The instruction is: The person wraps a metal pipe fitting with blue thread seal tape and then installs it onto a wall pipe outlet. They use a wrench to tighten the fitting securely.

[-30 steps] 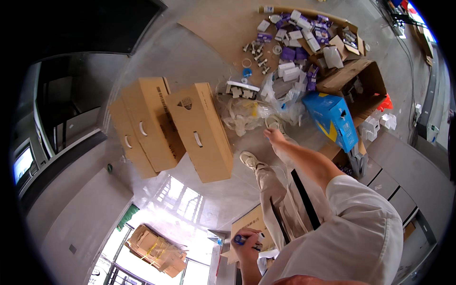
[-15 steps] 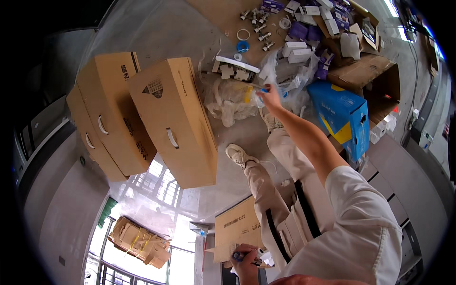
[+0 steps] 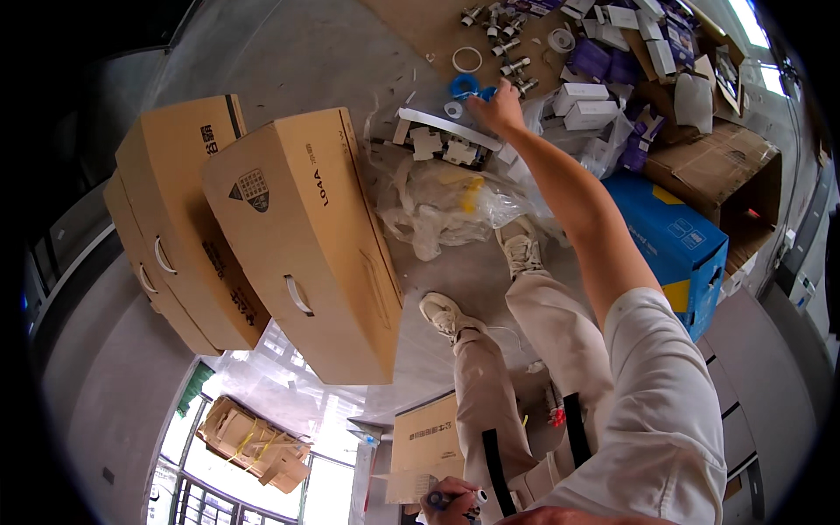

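My right hand [image 3: 499, 109] reaches down to the floor, fingers pinched on a small blue thing [image 3: 484, 94] whose kind I cannot make out. It is right beside a blue ring-shaped roll [image 3: 463, 85] and a small white ring [image 3: 452, 110]. My left hand [image 3: 452, 505], low in view, is closed on a dark blue, white-ended cylindrical thing [image 3: 436, 500]; the fingers hide much of it. Just beyond that hand is a pale, blurred flat piece [image 3: 407, 488]. Several metal fittings [image 3: 516, 66] lie past the right hand, near a larger white ring [image 3: 467, 59].
Tall cardboard boxes [image 3: 306, 227] with white handles stand at left. Crumpled clear plastic [image 3: 446, 206] lies ahead of my shoes [image 3: 442, 313]. A long white strip [image 3: 450, 129], small white boxes [image 3: 591, 115], a blue box [image 3: 669, 236] and an open carton [image 3: 713, 171] surround the reach.
My right hand has moved farther forward, from over the clear plastic to the blue roll, with a small blue thing still at its fingers. My left hand keeps its hold. The view has shifted slightly.
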Demonstrator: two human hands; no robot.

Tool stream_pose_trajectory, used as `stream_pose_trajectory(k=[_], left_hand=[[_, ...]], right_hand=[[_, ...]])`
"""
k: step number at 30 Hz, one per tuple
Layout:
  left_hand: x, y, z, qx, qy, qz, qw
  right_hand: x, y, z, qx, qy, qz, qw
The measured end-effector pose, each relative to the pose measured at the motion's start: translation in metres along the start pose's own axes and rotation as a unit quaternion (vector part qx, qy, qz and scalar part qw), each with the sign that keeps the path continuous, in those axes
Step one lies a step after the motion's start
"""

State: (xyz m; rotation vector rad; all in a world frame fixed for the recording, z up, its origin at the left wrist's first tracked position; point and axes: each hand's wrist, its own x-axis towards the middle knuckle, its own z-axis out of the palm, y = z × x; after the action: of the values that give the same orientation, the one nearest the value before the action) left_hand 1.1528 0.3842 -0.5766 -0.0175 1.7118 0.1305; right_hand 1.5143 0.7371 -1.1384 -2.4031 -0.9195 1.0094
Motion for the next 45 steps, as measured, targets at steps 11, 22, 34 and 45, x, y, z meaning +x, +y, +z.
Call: stream_pose_trajectory(k=[11, 22, 34, 45], left_hand=[[-0.068, 0.061, 0.0, 0.065, -0.141, 0.161, 0.975], [-0.234, 0.091, -0.044, 0.182, -0.178, 0.3, 0.919], [-0.283, 0.098, -0.125, 0.472, -0.126, 0.592, 0.642], [-0.378, 0.003, -0.006, 0.16, -0.193, 0.581, 0.774]], right_hand=[[-0.295, 0.077, -0.149, -0.07, -0.242, -0.028, 0.967], [-0.566, 0.001, -0.273, -0.328, -0.459, 0.086, 0.821], [-0.669, -0.101, -0.395, -0.18, -0.203, -0.038, 0.962], [-0.659, 0.121, -0.387, -0.129, -0.243, 0.148, 0.95]])
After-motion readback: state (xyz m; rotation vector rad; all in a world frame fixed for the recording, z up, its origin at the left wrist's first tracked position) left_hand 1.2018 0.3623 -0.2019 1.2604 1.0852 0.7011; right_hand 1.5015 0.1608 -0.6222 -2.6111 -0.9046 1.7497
